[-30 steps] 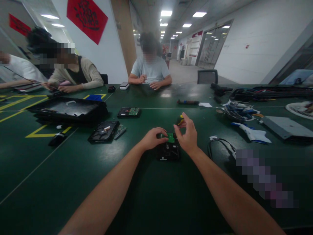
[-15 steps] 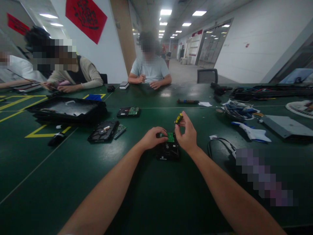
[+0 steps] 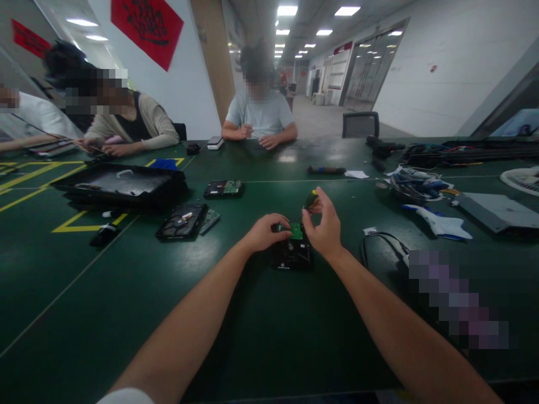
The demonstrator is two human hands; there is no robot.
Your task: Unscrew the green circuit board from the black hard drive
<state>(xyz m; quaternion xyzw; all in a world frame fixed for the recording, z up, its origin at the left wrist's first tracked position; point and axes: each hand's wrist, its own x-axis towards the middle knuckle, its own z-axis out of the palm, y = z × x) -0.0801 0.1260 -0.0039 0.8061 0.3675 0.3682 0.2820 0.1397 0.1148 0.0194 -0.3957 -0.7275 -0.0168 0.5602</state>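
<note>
A black hard drive (image 3: 291, 255) with a green circuit board (image 3: 296, 230) on top lies on the dark green table (image 3: 261, 331) in front of me. My left hand (image 3: 266, 232) rests on the drive's far left corner, fingers curled on it. My right hand (image 3: 323, 223) pinches a small screwdriver (image 3: 310, 200) with a yellow and black handle, held upright over the circuit board.
Two other drives (image 3: 182, 220) (image 3: 223, 188) lie to the left, behind them a black tray (image 3: 120, 186). A black cable (image 3: 381, 247), a tangle of wires (image 3: 415, 186) and a grey panel (image 3: 499, 210) sit to the right. Three people sit at the far side.
My right hand closed its fingers on the screwdriver and raised it slightly over the board. My left hand stayed on the drive. The view tilted a little.
</note>
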